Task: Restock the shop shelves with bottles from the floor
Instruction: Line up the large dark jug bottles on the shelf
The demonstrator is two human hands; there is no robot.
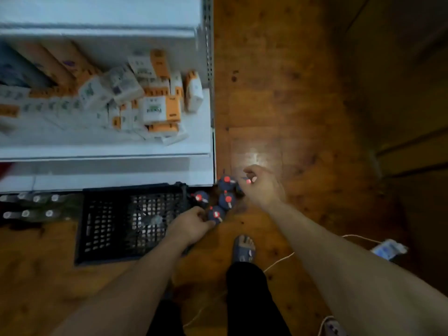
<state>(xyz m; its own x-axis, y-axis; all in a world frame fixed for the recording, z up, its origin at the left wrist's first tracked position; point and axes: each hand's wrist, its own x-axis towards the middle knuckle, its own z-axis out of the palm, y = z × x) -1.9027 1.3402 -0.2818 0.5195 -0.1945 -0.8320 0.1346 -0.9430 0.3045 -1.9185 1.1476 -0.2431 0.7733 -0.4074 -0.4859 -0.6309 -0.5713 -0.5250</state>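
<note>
Several dark blue bottles with red caps (227,187) stand in a cluster on the wooden floor by the corner of the white shelf unit (106,151). My left hand (194,223) is closed around the nearest bottle (216,214). My right hand (260,184) reaches over the far side of the cluster, its fingers curled on a red-capped bottle (244,183) that it mostly hides. The view is blurred.
A black plastic crate (131,221) lies on the floor left of the bottles. Orange-and-white boxes (150,103) are piled on the lower shelf. Clear bottles with white caps (29,206) stand at the far left. My sandalled foot (243,248) and a white cable (278,261) are behind.
</note>
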